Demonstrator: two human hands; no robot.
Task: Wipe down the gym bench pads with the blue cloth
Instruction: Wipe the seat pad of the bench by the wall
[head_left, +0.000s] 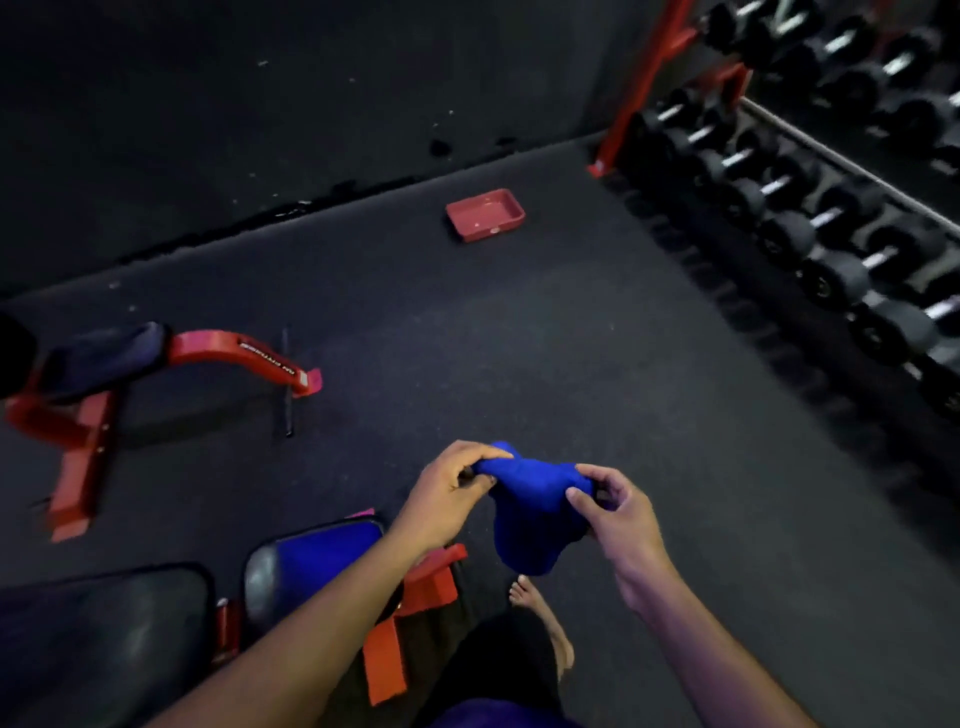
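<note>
The blue cloth (527, 512) hangs bunched between both hands, in front of me above the dark floor. My left hand (449, 491) pinches its upper left corner. My right hand (613, 512) pinches its right edge. At the lower left stands a gym bench with a dark seat pad (306, 566) and a larger dark back pad (104, 639) on a red frame (410, 608). My left forearm crosses over the seat pad. The cloth is apart from both pads.
A second red-framed bench (93, 384) stands at the left. A red tray (485, 214) lies on the floor near the back wall. A dumbbell rack (831, 218) runs along the right side. My bare foot (540, 618) is on the rubber floor below the cloth.
</note>
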